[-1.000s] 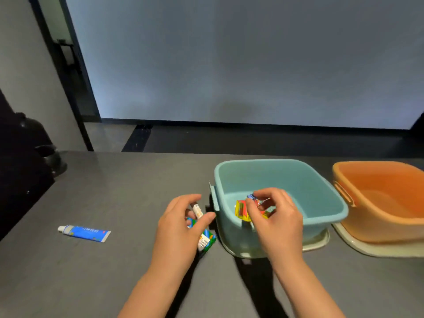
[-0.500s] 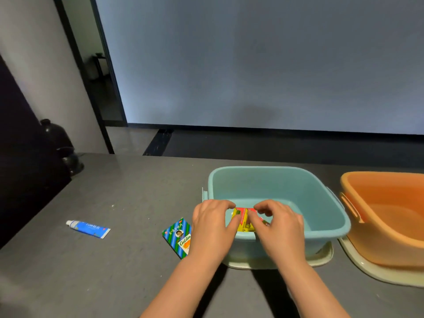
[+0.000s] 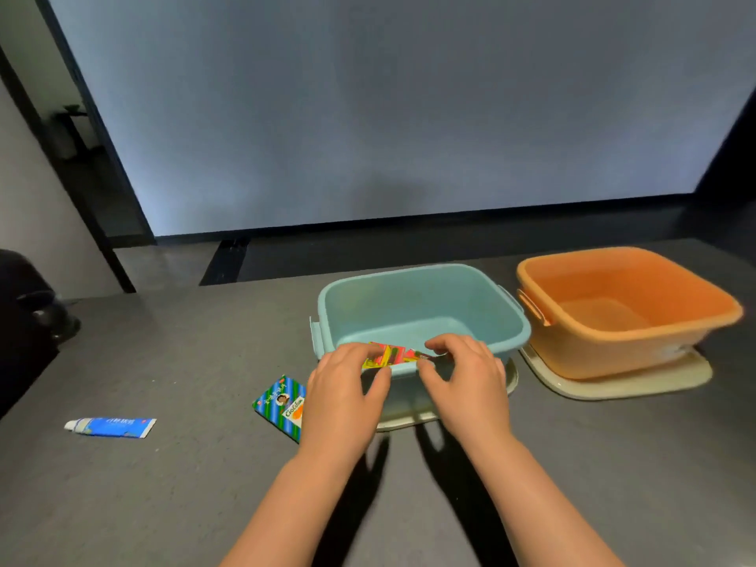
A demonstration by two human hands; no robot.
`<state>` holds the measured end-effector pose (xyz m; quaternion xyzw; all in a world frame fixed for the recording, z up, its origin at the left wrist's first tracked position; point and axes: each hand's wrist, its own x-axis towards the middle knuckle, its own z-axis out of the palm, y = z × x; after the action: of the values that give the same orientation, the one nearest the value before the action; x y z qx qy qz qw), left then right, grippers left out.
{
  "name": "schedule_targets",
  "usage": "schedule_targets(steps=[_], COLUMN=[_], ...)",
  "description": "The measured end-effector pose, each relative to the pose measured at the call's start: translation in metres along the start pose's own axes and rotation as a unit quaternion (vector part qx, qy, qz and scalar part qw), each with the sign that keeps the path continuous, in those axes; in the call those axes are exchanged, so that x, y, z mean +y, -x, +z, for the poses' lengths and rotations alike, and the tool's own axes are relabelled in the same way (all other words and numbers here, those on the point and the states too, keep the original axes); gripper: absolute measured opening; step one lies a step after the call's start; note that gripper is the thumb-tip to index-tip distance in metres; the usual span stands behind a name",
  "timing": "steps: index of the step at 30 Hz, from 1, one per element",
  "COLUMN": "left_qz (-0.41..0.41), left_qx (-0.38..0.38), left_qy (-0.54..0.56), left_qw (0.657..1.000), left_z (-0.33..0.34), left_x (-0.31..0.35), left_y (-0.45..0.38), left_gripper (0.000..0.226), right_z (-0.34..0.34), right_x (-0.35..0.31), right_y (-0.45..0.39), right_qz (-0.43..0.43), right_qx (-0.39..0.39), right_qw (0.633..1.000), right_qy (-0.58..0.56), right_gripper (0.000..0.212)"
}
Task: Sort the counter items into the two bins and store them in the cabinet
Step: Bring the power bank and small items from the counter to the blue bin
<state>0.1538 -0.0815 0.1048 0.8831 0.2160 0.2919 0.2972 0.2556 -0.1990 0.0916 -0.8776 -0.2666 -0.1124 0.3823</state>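
Note:
A light blue bin (image 3: 421, 304) stands on a cream lid in the middle of the grey counter (image 3: 163, 362). Over its near rim both hands hold a small red and yellow packet (image 3: 388, 356). My left hand (image 3: 341, 392) pinches the packet's left end and my right hand (image 3: 464, 378) pinches its right end. An orange bin (image 3: 626, 308) on another cream lid stands to the right and looks empty. A green and blue striped packet (image 3: 280, 405) lies flat on the counter beside my left wrist. Farther left lies a blue tube (image 3: 110, 426).
A dark object (image 3: 28, 317) sits at the counter's left edge. Behind the counter runs a dark floor strip below a pale wall (image 3: 388, 116). Bare grey counter stretches in front of the bins and around the tube.
My left hand put the striped packet down on the counter and joined my right hand on the red and yellow packet at the blue bin's rim. The view has shifted and tilted slightly.

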Motion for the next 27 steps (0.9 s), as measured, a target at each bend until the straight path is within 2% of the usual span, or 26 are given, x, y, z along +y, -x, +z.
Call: schedule_targets(steps=[3,7,11,15,18,21,24,27], left_qz=[0.061,0.132,0.191,0.274,0.324,0.355,0.369,0.363], left_qx=[-0.056,-0.178,-0.29,-0.372,-0.404,-0.424,-0.441,-0.449], left_qy=[0.023,0.049,0.098,0.169,0.215,0.252,0.269,0.273], left_qw=[0.996,0.974,0.933,0.871,0.828,0.794,0.773,0.769], left_z=[0.007,0.033,0.065,0.087,0.096,0.107,0.121,0.136], left_x=[0.007,0.018,0.065,0.147,0.207,0.256,0.299,0.334], left_y=[0.012,0.048,0.106,0.179,0.236,0.29,0.341,0.381], left_gripper=[0.022,0.022,0.021,0.021,0.021,0.021,0.022,0.022], right_z=[-0.022,-0.057,-0.112,-0.196,-0.253,-0.296,-0.335,-0.374], right_x=[0.011,0.039,0.059,0.059,0.057,0.058,0.068,0.086], right_y=[0.036,0.119,0.221,0.319,0.386,0.445,0.49,0.52], right_qz=[0.06,0.202,0.328,0.408,0.447,0.465,0.469,0.469], right_qx=[0.048,0.121,0.178,0.275,0.347,0.386,0.407,0.399], right_qw=[0.997,0.97,0.918,0.848,0.792,0.756,0.741,0.742], right_qy=[0.022,0.064,0.134,0.195,0.229,0.251,0.254,0.265], right_gripper=[0.021,0.024,0.025,0.027,0.026,0.022,0.019,0.018])
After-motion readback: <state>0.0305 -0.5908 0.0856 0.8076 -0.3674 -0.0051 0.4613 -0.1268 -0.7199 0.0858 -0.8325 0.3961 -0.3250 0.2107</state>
